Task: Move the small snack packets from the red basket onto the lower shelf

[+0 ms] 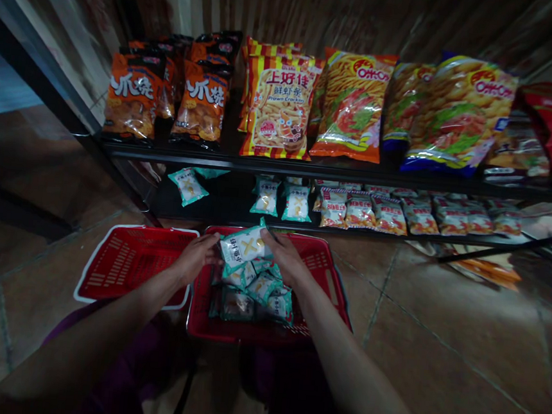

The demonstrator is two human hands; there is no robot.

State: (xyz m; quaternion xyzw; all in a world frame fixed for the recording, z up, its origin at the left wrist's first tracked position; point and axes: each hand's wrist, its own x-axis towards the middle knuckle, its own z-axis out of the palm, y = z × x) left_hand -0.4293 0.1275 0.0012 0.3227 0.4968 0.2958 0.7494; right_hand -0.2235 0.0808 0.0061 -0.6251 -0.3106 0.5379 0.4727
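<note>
Over a red shopping basket point(340, 296) I hold a white and teal snack bag point(245, 245) with a yellow cross mark, its print turned sideways. My right hand point(282, 254) pinches the bag's right end. At the left end are the closed fingers of my left hand point(198, 257), gripping its edge. Beneath, several matching teal snack bags point(262, 287) lie heaped in the basket. On the lower shelf point(228, 206), more teal bags point(264, 196) stand, and one teal bag point(189, 186) leans askew at the left.
A second red basket point(129, 258) with a white rim adjoins on the left. Red and white snack bags point(360, 211) line the lower shelf's right side. Above stand orange bags point(133, 98), prawn crackers point(281, 107) and larger noodle-pictured bags point(353, 107). A black shelf post point(114, 177) rises at left.
</note>
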